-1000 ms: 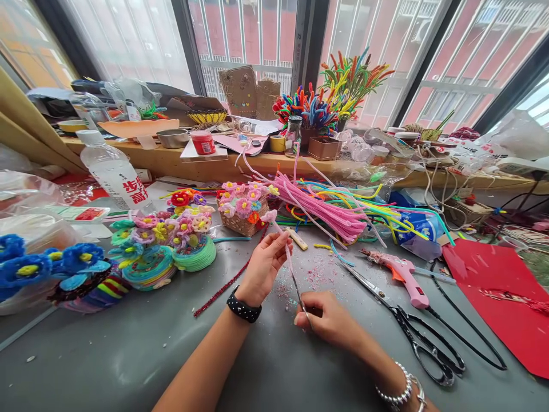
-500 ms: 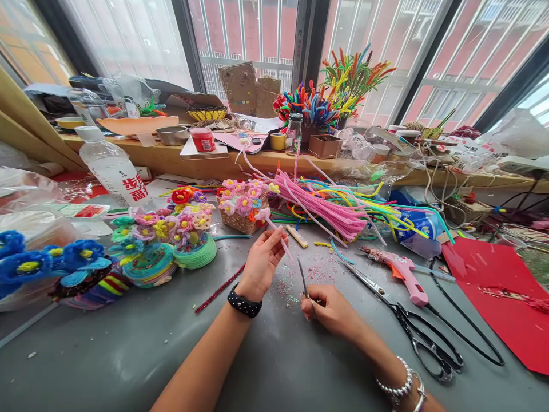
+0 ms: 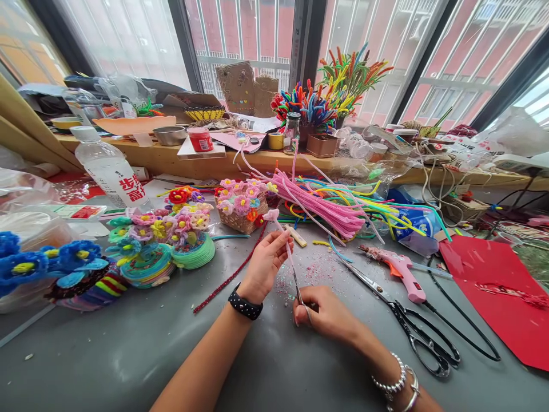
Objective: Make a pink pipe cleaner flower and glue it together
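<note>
Between the thumb and fingers of my left hand is a pale pink pipe cleaner, its upper end curled into a small fluffy shape. The stem runs down past my fingers. My right hand is closed round the handles of small metal scissors. Their blades point up and meet or overlap the lower end of the stem; whether they touch it I cannot tell. A dark red tinsel pipe cleaner lies left of my left wrist. Behind my hands lies a bundle of pink pipe cleaners.
Large black-handled scissors and a pink glue gun lie at the right, beside red paper. Pipe-cleaner flower pots and a water bottle stand at the left. A cluttered ledge runs behind.
My right hand has moved slightly left with the small scissors, bringing the blades to the lower end of the pink stem. My left hand has stayed almost in place.
</note>
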{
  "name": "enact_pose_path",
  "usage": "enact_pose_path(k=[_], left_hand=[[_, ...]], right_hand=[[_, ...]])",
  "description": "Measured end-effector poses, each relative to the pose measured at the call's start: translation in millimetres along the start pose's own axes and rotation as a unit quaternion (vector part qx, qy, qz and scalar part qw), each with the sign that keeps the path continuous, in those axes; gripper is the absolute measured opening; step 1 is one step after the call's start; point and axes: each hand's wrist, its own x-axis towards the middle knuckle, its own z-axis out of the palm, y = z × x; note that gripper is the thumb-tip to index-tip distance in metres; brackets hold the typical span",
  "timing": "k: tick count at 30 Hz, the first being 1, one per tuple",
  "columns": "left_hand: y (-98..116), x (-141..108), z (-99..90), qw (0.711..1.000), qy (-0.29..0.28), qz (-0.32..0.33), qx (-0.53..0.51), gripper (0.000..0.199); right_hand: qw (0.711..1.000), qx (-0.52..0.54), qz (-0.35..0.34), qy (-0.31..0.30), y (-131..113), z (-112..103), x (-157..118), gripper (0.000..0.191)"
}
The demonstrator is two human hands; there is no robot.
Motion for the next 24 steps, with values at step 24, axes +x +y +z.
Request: enact_pose_path(k=[24], left_hand=[[2.6,1.0,-0.4,0.999,0.037,0.032,-0.009,0.014]], right_hand=[[0.997,0.077,0.008,0.003,9.8,-2.4,2.2,0.067]])
